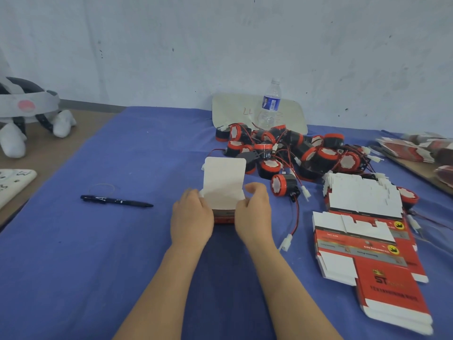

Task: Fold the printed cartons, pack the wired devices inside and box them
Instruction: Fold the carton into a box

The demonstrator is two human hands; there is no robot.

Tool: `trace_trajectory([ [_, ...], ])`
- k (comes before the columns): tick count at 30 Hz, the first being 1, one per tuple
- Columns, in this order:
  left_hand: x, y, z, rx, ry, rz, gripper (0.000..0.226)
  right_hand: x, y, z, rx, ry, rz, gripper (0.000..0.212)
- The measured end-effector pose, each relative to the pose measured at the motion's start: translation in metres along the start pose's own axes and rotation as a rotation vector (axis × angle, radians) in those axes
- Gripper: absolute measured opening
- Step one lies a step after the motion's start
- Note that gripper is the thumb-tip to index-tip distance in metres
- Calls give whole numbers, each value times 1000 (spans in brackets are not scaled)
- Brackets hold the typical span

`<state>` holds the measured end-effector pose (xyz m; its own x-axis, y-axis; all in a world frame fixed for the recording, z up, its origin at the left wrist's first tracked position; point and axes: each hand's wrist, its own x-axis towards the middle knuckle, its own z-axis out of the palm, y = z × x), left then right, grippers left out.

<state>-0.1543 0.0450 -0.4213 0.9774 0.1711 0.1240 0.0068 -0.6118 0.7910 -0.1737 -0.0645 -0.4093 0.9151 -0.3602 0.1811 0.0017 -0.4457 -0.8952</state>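
Observation:
A red printed carton [223,190] stands on the blue cloth at the middle, its white lid flap raised. My left hand [192,217] grips its left side and my right hand [255,212] grips its right side, fingers curled at the side flaps. Behind it lies a pile of several black-and-red round wired devices [294,153] with red and black leads and white plugs. One such device [284,185] lies apart, just right of the carton. A stack of flat red-and-white cartons [367,241] lies at the right.
A black pen [116,201] and a rubber band [103,188] lie at the left. A water bottle [269,104] stands on a pale board [232,111] at the back. More flat cartons [416,149] sit at the far right. White headgear [27,111] rests far left.

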Motion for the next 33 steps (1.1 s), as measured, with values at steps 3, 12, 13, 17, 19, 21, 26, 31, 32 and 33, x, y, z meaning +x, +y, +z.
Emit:
trace_trajectory([
  [3,-1,-3,1,153,-147,-27,55,3,3,-1,95,-50,67,52],
  [12,-2,11,-5,-144,280,198,27,1,0,-5,76,-26,-250,61],
  [13,-4,12,-6,-214,285,218,30,-1,-2,-4,129,10,-248,46],
  [17,-9,15,-8,-426,190,202,60,-2,-7,-4,285,116,-204,18],
  [19,-9,15,-6,-414,196,196,59,-1,-7,-5,281,139,-186,30],
  [21,-8,17,-5,-421,191,185,57,2,-6,-7,283,133,-134,48],
  [26,-5,18,-8,-487,131,219,35,9,-4,-15,240,37,-142,32],
  [31,-2,13,-8,-438,101,247,7,13,4,-17,69,0,-202,5],
  [32,-1,13,-8,-416,104,256,7,13,5,-17,62,-4,-207,7],
  [33,-2,13,-8,-391,106,266,8,13,6,-18,57,-2,-210,9],
])
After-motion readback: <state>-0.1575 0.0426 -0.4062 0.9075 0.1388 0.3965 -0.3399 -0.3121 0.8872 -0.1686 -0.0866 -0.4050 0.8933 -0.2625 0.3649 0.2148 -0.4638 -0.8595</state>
